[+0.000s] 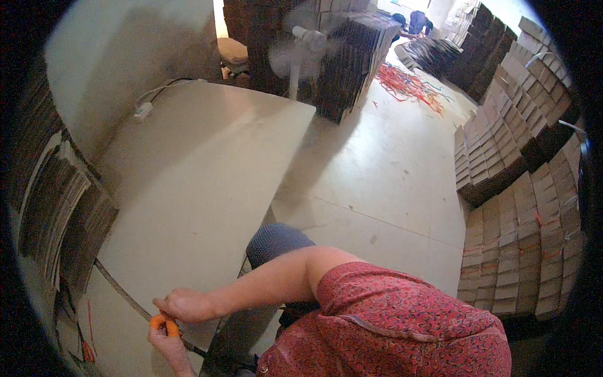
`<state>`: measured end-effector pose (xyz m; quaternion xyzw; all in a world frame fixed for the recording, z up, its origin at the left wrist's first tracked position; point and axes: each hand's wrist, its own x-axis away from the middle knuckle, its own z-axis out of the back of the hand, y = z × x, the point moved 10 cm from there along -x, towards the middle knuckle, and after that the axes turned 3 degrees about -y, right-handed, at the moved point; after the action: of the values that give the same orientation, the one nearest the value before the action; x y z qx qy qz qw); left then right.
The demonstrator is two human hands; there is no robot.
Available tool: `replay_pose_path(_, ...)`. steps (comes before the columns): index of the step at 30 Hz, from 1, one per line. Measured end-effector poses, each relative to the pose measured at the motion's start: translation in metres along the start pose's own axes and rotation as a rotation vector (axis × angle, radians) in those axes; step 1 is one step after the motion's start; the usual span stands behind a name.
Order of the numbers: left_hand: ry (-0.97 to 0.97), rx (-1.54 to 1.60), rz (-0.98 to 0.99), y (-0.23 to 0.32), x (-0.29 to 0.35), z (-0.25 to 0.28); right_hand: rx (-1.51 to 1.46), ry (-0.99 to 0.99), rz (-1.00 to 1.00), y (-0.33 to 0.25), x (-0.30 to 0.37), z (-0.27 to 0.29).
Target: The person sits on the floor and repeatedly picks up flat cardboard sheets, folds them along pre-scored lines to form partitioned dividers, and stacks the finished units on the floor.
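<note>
Both my hands are close together over the near left of the pale table (188, 182). My right hand (186, 306) reaches across from the right, its fingers closed and pinched. Just below it is my left hand (166, 345), with its fingers curled. A small bright orange piece (164, 325), bent like loops, sits at the left hand's fingers, directly under the right fingertips. Whether it is held or worn on the fingers is hard to make out. What the right fingers pinch is hidden. A dark narrow strip (125, 296) runs along the table beneath the hands.
Stacked cardboard sheets (66, 213) stand at the left edge. Tall cardboard stacks line the right (515, 232) and back (352, 63). A white fan (301, 53) spins behind the table. Red straps (411, 88) litter the far floor, near people bending. A power strip (143, 111) lies at the table's back.
</note>
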<state>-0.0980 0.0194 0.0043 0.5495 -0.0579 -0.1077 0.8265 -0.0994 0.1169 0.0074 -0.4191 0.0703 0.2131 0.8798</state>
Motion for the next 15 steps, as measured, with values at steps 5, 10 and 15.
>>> replay_pose_path(5,0.005,0.020,0.011,0.008,0.004,0.012,-0.040,0.035,0.072,-0.012,-0.010,-0.002)
replay_pose_path(10,-0.104,0.020,-0.095,0.021,0.010,-0.007,-0.322,0.044,0.151,-0.017,0.005,0.013)
replay_pose_path(15,0.088,-0.010,-0.114,0.028,0.020,0.002,-0.666,0.117,0.003,0.003,-0.003,-0.002)
